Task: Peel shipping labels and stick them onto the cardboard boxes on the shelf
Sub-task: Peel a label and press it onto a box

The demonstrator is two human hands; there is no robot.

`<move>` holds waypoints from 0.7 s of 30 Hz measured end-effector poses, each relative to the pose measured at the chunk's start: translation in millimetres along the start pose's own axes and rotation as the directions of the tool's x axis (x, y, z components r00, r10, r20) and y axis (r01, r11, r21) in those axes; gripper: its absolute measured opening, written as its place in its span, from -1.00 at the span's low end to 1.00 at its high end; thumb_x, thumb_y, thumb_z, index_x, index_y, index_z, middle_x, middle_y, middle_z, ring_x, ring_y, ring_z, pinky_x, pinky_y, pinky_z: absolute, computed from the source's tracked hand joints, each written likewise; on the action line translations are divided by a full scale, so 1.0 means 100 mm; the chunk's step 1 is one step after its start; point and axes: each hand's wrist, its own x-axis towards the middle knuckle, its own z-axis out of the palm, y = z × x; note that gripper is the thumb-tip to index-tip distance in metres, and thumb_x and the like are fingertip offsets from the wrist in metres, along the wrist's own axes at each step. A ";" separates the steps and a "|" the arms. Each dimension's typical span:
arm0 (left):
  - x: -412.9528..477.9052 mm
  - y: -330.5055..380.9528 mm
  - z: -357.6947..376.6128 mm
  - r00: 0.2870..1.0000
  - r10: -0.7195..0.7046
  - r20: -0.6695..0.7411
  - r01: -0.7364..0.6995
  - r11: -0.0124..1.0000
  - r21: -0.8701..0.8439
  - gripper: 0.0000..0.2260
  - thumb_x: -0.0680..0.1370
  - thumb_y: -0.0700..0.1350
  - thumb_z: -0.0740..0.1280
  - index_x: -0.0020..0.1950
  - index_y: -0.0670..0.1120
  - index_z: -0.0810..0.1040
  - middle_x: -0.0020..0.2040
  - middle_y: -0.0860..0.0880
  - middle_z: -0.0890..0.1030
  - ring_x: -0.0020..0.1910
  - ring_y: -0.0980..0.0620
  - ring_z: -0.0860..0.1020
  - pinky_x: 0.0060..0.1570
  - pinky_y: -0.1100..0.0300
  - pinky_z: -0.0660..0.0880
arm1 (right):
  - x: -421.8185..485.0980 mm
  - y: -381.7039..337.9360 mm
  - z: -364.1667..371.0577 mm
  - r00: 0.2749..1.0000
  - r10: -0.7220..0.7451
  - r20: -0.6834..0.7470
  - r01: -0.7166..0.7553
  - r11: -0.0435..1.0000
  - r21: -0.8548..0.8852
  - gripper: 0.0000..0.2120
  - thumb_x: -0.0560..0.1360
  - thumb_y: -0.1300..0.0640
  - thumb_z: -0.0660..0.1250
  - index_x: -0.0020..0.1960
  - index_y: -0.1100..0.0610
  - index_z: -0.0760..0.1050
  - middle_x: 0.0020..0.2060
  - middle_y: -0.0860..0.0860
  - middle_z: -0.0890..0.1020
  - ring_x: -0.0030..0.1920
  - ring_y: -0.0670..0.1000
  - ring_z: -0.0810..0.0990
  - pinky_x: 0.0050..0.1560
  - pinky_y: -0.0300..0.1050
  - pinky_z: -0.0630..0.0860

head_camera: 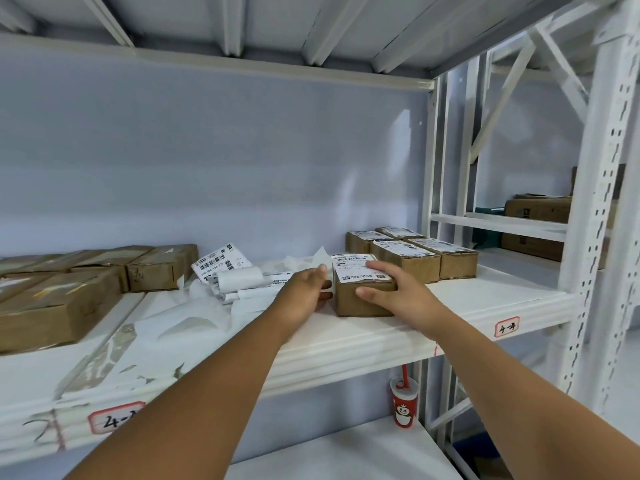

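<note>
A small cardboard box (360,299) with a white shipping label (356,268) on its top stands on the white shelf (346,344). My right hand (391,284) grips it, fingers over the top and thumb on the front face. My left hand (306,287) touches the box's left side, fingers fairly straight. Left of the hands lies a heap of shipping labels and peeled backing paper (239,275). Several labelled boxes (412,254) stand behind and right of the held box. Unlabelled boxes (104,271) are stacked at the shelf's left end.
White shelf uprights (588,237) stand on the right, with more cartons (536,209) on the neighbouring shelf. A red paper cup (403,405) stands on the lower shelf. Handwritten tags (116,419) mark the shelf's front edge. Another shelf hangs overhead.
</note>
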 end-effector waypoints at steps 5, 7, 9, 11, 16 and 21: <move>0.25 -0.14 0.06 0.984 0.175 0.043 -0.157 0.716 0.681 -0.68 0.52 -0.34 0.13 0.12 -0.17 0.62 0.14 -0.13 0.59 0.14 -0.09 0.53 0.14 0.16 0.43 | 0.04 0.07 0.07 0.981 -0.082 -0.177 0.034 0.966 -0.256 -0.57 0.53 0.03 0.33 0.38 -0.01 0.38 0.36 0.03 0.40 0.36 0.01 0.34 0.33 -0.24 0.20; 0.35 -0.12 0.11 0.979 0.145 0.144 -0.199 0.526 0.827 -0.70 0.51 -0.33 0.12 0.12 -0.23 0.57 0.16 -0.19 0.51 0.19 -0.15 0.47 0.14 0.05 0.43 | 0.06 0.10 0.10 0.977 -0.123 -0.176 0.062 0.945 -0.320 -0.57 0.55 0.09 0.28 0.41 -0.01 0.34 0.41 0.08 0.34 0.38 0.04 0.33 0.33 -0.23 0.19; 0.41 -0.05 0.16 0.977 0.143 0.158 -0.196 0.312 0.930 -0.72 0.55 -0.27 0.12 0.20 -0.23 0.51 0.27 -0.19 0.38 0.29 -0.18 0.33 0.19 0.00 0.39 | 0.06 0.10 0.14 0.978 -0.132 -0.163 0.058 0.918 -0.393 -0.54 0.56 0.11 0.24 0.45 -0.04 0.28 0.45 0.14 0.26 0.39 0.08 0.33 0.33 -0.18 0.23; 0.49 -0.04 0.18 0.984 0.115 0.139 -0.153 0.126 0.980 -0.69 0.58 -0.19 0.13 0.29 -0.15 0.48 0.43 -0.20 0.22 0.40 -0.20 0.17 0.31 -0.02 0.25 | 0.06 0.11 0.17 0.978 -0.117 -0.175 0.034 0.909 -0.416 -0.50 0.55 0.05 0.26 0.45 -0.06 0.25 0.46 0.14 0.22 0.39 0.11 0.33 0.32 -0.12 0.28; 0.80 -0.11 0.15 0.988 -0.029 0.151 -0.147 0.098 0.984 -0.55 0.61 -0.06 0.08 0.51 0.04 0.17 0.55 -0.13 -0.05 0.51 -0.19 -0.02 0.46 -0.04 0.03 | 0.08 0.10 0.18 0.985 -0.081 -0.149 0.013 0.912 -0.410 -0.43 0.46 -0.10 0.35 0.40 -0.12 0.22 0.40 0.09 0.28 0.31 0.11 0.41 0.24 -0.06 0.40; 1.00 -0.15 0.14 0.979 -0.117 0.169 -0.128 0.294 0.947 -0.62 0.58 -0.08 0.11 0.41 -0.03 0.35 0.40 -0.06 0.38 0.33 -0.12 0.37 0.27 0.03 0.36 | 0.10 0.12 0.18 0.987 -0.088 -0.138 0.021 0.904 -0.427 -0.45 0.46 -0.03 0.35 0.37 -0.11 0.20 0.35 0.09 0.31 0.25 0.15 0.45 0.20 0.00 0.45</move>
